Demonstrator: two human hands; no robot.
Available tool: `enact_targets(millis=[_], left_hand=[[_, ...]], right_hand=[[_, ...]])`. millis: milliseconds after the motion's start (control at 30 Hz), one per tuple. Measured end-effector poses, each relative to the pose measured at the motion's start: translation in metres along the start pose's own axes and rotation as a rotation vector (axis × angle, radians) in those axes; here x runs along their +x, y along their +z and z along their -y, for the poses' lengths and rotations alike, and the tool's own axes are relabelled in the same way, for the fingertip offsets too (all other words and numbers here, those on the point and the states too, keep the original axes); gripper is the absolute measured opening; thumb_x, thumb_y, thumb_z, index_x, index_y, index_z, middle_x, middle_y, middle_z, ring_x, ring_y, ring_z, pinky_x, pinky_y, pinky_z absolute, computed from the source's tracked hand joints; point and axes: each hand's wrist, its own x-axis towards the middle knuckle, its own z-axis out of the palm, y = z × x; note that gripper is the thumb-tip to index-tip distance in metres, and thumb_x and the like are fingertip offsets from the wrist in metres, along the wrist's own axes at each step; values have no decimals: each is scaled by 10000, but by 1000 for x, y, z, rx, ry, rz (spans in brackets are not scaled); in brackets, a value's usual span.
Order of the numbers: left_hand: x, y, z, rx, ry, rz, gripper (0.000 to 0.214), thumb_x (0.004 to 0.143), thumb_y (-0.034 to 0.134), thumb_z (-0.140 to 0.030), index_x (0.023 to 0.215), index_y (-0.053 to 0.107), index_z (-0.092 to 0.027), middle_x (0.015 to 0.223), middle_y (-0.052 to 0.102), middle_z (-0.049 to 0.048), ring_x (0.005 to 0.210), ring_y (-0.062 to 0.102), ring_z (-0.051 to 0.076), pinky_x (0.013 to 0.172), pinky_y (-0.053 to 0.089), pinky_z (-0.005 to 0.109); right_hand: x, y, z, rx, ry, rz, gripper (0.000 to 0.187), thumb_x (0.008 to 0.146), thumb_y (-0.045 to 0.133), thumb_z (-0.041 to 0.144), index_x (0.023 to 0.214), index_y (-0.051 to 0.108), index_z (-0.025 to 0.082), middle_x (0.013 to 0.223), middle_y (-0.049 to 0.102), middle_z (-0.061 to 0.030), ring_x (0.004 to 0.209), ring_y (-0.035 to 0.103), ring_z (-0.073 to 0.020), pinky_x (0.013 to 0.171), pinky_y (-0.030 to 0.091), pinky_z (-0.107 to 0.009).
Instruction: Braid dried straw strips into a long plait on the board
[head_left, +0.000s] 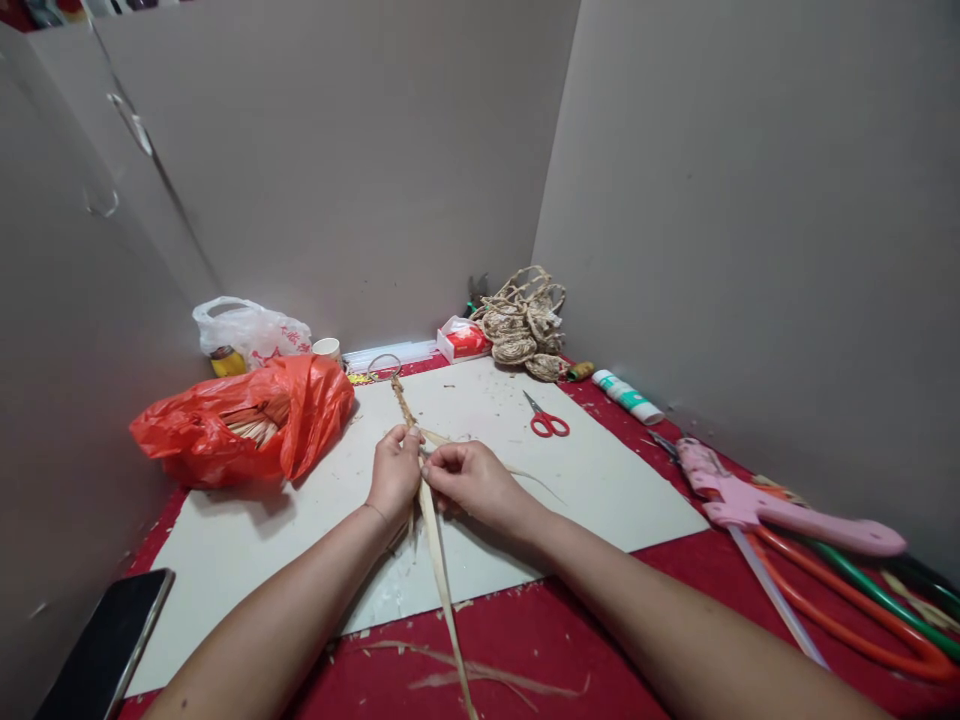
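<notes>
A braided straw-coloured cord [403, 402] lies on the pale board, a metal ring [385, 367] at its far end. My left hand [395, 468] is closed on the near end of this cord, its thumb pressed on top. Close beside it, my right hand [476, 482] has thumb and forefinger pinched together at the strands by the left fingertips. From between the hands a long pale dried-leaf strip [442, 570] runs down past the board's near edge. Another thin strip [538, 483] sticks out beyond my right hand. Fingers partly hide the strands.
Red-handled scissors [550, 425] lie on the board [622, 480]. An orange-red bag [315, 410] of dried strips stands left, a phone [105, 645] near left. Coiled cords [517, 325] and a red box [463, 340] sit behind; a pink glue gun [810, 520] lies right. Grey walls surround.
</notes>
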Motion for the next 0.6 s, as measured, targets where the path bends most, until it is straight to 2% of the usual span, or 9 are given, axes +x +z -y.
enact_targets(millis=[133,233,333,400,500,600], left_hand=[[1,0,0,-39,7,9,231,779,542,-326,638,441,-173,507,437,-54,466,394,70,484,326,194],[-1,-1,-2,-124,-61,42,239,788,537,-368,678,435,-183,432,355,-86,386,301,53,425,251,181],[-2,0,-4,-204,-108,62,253,791,536,-399,706,429,-187,406,310,-104,351,240,40,400,207,170],[-3,0,-6,-234,-141,84,257,787,541,-409,720,422,-191,407,298,-111,339,214,34,384,185,165],[-4,0,-7,-254,-183,116,261,783,538,-418,733,405,-200,407,286,-118,322,178,30,363,145,159],[-4,0,-7,-232,-195,111,260,776,539,-420,736,403,-202,406,289,-118,314,176,31,352,139,155]], right_hand=[[3,1,-7,-152,-170,-108,149,678,501,168,530,510,168,458,509,20,439,453,-92,437,329,-197],[5,0,-11,-199,-158,-181,162,657,502,158,497,482,173,444,497,22,427,438,-91,435,319,-206],[4,-2,-9,-50,-66,-140,168,685,506,206,523,477,178,416,490,24,390,438,-95,414,332,-210],[2,-4,-6,41,-58,-134,159,704,525,243,564,502,171,434,506,23,400,449,-94,422,356,-207],[2,-8,1,190,-37,-219,147,721,547,278,632,502,170,510,549,20,434,479,-88,442,387,-198],[8,-19,8,464,33,-360,119,763,505,286,716,452,190,576,566,27,463,512,-90,472,426,-211]])
